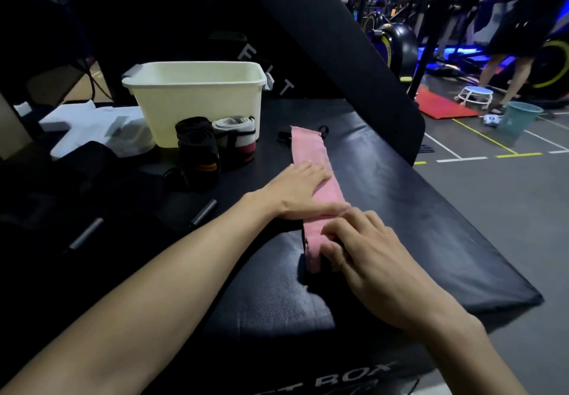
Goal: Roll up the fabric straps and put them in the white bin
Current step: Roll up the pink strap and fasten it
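pressing hand: the left hand (300,183) lies flat at the frame's centre, fingers straight and together, palm down on the pink strap (311,163), forearm coming in from the lower left.
rolling hand: the right hand (366,249) sits lower and to the right, forearm entering from the lower right; its fingers (334,233) are curled over the strap's near end, pinching the fabric there.
strap look: pink woven fabric, a flat band, smooth along its far half and bunched under the right fingers; a dark loop or buckle shows at its far end, too dim to name.
strap place: on the black padded mat (415,209), centre of frame, running from under the hands toward the upper middle.
strap axis: long axis runs near to far, leaning slightly to the left as it goes up the frame; the near end is at the right hand.
white bin (197,98): upper left of centre, upright on the mat, well apart from the strap; what lies inside cannot be seen.
rolled straps: a black roll (198,151) and a grey and red roll (235,139) stand just before the bin, touching each other.
background: a person's legs (505,65) and a teal basket (520,117) at the upper right.
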A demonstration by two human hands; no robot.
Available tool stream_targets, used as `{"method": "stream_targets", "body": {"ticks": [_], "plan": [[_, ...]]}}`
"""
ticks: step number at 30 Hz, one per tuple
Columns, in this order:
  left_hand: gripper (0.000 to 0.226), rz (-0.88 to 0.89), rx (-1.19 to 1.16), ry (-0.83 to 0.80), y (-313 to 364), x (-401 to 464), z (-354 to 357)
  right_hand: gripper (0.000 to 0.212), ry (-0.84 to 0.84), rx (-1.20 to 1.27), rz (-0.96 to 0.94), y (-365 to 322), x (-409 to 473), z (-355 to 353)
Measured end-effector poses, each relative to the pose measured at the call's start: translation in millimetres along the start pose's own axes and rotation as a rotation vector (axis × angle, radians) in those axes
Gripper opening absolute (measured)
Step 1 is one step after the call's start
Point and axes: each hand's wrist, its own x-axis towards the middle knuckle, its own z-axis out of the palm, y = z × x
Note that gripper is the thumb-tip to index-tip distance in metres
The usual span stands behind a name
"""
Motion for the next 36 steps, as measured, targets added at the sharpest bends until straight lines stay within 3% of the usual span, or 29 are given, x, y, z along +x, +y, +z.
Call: {"method": "stream_targets", "body": {"ticks": [2, 6, 9, 13, 15, 20, 23, 25, 29, 33, 36], "plan": [[0.115, -0.005, 0.002, -0.006, -4.6, 3.9, -0.2, 0.062, 0.003, -0.041, 0.010, -0.4, 7.4, 1.2], [0.089, -0.038, -0.036, 0.017, -8.1, 8.1, 1.7, 0.060, 0.042, -0.052, 0.024, 1.5, 17.9, 2.6], [0.085, -0.076, -0.067, 0.015, -10.8, 8.7, 1.8, 0.057, 0.056, -0.018, 0.049, 5.9, 23.0, 5.0], [0.075, -0.111, -0.095, 0.046, -14.5, 13.1, 3.2, 0.033, 0.011, 0.077, 0.145, 3.6, 30.6, 5.7], [0.068, -0.105, -0.078, 0.099, -16.1, 15.2, 5.0, 0.032, 0.016, 0.064, 0.190, 3.1, 33.8, 8.6], [0.043, -0.057, -0.078, 0.322, -13.8, 13.3, 3.5, 0.024, 0.268, 0.038, 0.209, -1.1, 40.3, 14.5], [0.052, 0.096, -0.092, 0.436, -5.4, 10.2, 4.7, 0.017, 0.449, -0.018, 0.121, -3.9, 40.6, 17.2], [0.056, 0.110, -0.128, 0.398, -3.6, 9.4, 5.0, 0.017, 0.547, -0.036, 0.074, -2.7, 40.1, 19.4], [0.042, 0.094, -0.239, 0.333, -11.3, 5.2, 0.8, 0.028, 0.668, -0.018, -0.030, 4.4, 33.4, 23.4], [0.062, 0.083, -0.264, 0.097, -28.3, -2.0, 1.8, 0.024, 0.579, 0.062, -0.098, 9.5, 20.1, 20.8], [0.062, 0.129, -0.198, 0.050, -27.8, -4.7, -1.8, 0.039, 0.469, 0.099, -0.097, 16.3, 11.7, 15.0]]}}
